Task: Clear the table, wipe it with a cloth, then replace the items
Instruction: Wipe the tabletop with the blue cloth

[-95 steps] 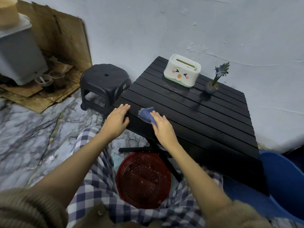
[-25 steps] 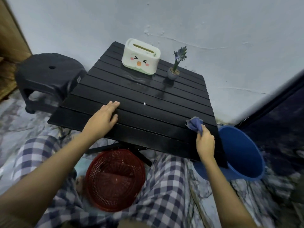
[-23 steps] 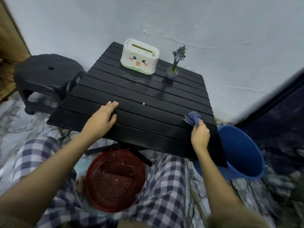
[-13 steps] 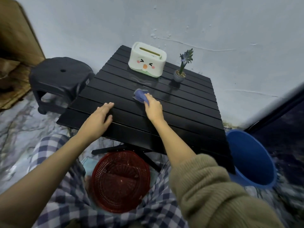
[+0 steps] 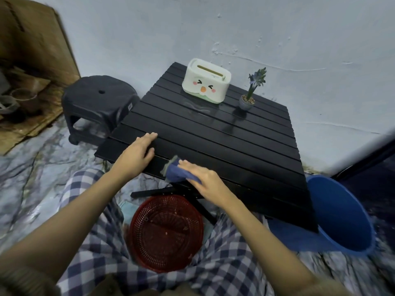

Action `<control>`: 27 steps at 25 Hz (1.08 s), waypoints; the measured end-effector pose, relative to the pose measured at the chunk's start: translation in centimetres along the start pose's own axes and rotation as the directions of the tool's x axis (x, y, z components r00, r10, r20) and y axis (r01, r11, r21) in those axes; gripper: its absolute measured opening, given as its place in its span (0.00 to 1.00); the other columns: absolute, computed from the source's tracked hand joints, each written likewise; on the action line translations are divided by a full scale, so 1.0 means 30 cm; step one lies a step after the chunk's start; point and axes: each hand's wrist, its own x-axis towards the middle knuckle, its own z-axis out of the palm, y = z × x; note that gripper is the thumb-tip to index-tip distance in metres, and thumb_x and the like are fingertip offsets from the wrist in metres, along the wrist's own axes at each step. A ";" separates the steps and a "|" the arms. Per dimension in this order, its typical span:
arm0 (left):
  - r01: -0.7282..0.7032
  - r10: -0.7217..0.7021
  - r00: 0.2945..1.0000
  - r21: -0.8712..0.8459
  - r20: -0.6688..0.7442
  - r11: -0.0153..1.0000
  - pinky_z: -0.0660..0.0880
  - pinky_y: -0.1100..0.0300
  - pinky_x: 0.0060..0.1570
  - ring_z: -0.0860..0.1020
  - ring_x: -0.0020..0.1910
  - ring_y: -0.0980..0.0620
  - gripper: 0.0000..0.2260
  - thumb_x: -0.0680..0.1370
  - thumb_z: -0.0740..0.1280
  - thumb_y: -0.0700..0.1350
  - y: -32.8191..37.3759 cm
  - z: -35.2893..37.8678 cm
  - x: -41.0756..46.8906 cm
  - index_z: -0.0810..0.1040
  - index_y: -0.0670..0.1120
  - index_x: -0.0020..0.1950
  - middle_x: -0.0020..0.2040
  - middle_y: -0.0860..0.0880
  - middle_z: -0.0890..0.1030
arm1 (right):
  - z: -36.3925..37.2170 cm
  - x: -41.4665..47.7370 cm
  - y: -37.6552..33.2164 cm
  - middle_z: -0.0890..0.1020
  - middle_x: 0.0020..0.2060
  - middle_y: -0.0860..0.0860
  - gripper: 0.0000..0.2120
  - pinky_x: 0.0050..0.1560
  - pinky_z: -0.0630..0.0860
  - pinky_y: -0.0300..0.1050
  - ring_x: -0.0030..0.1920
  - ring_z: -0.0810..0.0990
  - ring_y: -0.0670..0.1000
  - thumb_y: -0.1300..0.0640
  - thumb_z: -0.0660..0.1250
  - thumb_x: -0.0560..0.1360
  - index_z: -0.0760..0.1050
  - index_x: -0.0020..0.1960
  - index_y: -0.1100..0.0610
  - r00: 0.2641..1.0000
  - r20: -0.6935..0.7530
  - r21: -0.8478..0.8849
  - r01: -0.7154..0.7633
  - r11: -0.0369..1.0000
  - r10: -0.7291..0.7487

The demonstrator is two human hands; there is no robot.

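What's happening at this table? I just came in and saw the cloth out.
A person is wiping the black slatted table. The right hand presses a blue cloth on the near edge, while the left hand rests flat on the tabletop beside it. A white tissue box and a small potted plant stand at the far side, so the table is not fully cleared.

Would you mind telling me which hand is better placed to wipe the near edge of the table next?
The right hand: it presses the blue cloth there, while the left hand rests flat on the table.
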 end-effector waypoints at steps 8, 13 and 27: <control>-0.053 0.054 0.998 0.064 -0.016 0.997 0.51 0.56 0.74 0.60 0.74 0.48 0.21 0.78 0.55 0.39 0.010 0.005 -0.006 0.61 0.43 0.72 0.73 0.43 0.66 | -0.172 -0.078 0.074 0.78 0.58 0.54 0.16 0.51 0.66 0.19 0.54 0.76 0.36 0.63 0.60 0.78 0.71 0.64 0.58 0.837 -0.374 0.250 -0.323 0.913 0.399; -0.066 0.066 0.998 0.086 -0.006 0.994 0.51 0.55 0.74 0.60 0.74 0.47 0.21 0.78 0.55 0.40 0.001 0.010 -0.002 0.61 0.43 0.71 0.73 0.42 0.66 | -0.095 -0.017 0.107 0.71 0.68 0.58 0.18 0.68 0.64 0.42 0.69 0.69 0.54 0.63 0.59 0.78 0.67 0.68 0.60 0.858 -0.344 -0.054 -0.423 0.904 0.381; -0.056 0.054 0.998 0.095 0.022 0.994 0.51 0.53 0.74 0.59 0.75 0.46 0.21 0.78 0.56 0.39 0.005 0.009 -0.014 0.61 0.42 0.71 0.73 0.41 0.65 | 0.071 -0.155 -0.168 0.74 0.64 0.50 0.18 0.65 0.64 0.26 0.65 0.70 0.42 0.61 0.61 0.77 0.69 0.67 0.58 0.986 -0.035 0.176 -0.154 0.972 0.162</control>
